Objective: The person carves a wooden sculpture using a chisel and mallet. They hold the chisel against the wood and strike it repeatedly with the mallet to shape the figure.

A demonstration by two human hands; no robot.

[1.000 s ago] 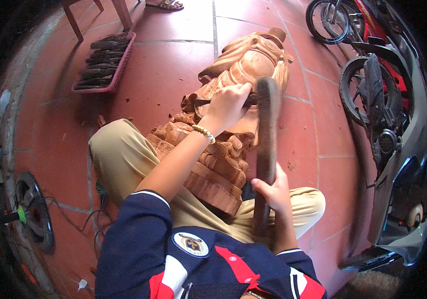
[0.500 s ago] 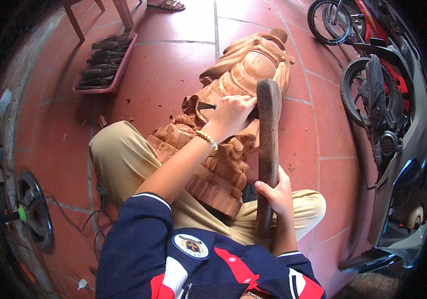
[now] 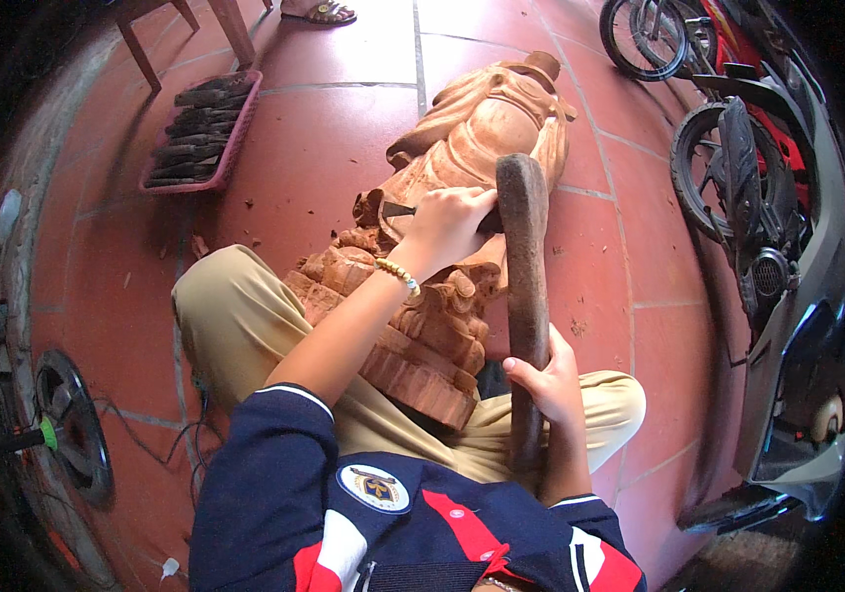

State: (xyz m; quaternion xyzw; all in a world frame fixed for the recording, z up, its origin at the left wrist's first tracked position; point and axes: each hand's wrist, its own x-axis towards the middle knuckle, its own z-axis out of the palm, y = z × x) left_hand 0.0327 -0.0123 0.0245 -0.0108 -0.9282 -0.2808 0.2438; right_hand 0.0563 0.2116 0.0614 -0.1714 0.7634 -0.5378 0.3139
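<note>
A carved wooden statue [image 3: 487,138] of a robed figure lies on its back across my lap, its base toward me and its top pointing away. My left hand [image 3: 445,229] is closed around a chisel [image 3: 399,209] whose dark blade sticks out to the left, at the statue's lower robe; the rest of the tool is hidden by the hand. In my right hand [image 3: 553,383] is a long dark wooden mallet [image 3: 525,237], gripped low and held upright on the right. Its thick end stands beside my left fingers; whether it touches the chisel I cannot tell.
A pink basket [image 3: 228,148] of dark tools sits at the far left near wooden chair legs [image 3: 232,35]. Motorbikes [image 3: 788,247] line the right side. At left are a black wheel-like disc [image 3: 74,426] and cables. A sandaled foot [image 3: 324,12] shows at the far edge; wood chips dot the tiles.
The whole view has shifted slightly, so most things sit a little further left. Both hands keep their grips, and the mallet stays upright beside the left hand.
</note>
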